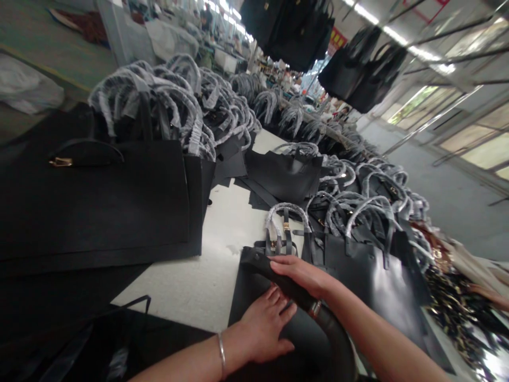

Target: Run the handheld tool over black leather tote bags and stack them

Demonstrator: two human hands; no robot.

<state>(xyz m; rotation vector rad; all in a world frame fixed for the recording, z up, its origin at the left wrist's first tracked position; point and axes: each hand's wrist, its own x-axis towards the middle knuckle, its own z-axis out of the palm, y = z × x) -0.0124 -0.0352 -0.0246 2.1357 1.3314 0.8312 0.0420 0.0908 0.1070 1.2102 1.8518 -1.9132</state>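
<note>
My left hand [267, 324], with a silver bracelet on the wrist, lies with fingers spread on a black bag panel [306, 339]. Its fingertips reach under the edge of a thick dark strip [292, 286]. Over that strip my right hand [298, 270] is closed, fingers pointing left and thumb side hidden. A small round stud shows at the strip's far end, a metal ring at its near end. From the ring a thick curved dark part [338, 339] runs toward me. Just beyond stands a wrapped bag handle [287, 208] with a gold-buckled strap [286, 225].
Large black bags [99, 207] with plastic-wrapped handles [159, 101] are stacked at left. More black bags [369, 265] stand at right beside gold-coloured hardware [457, 307]. Dark bags [290, 32] hang overhead. A pale tabletop [191, 292] shows between the piles.
</note>
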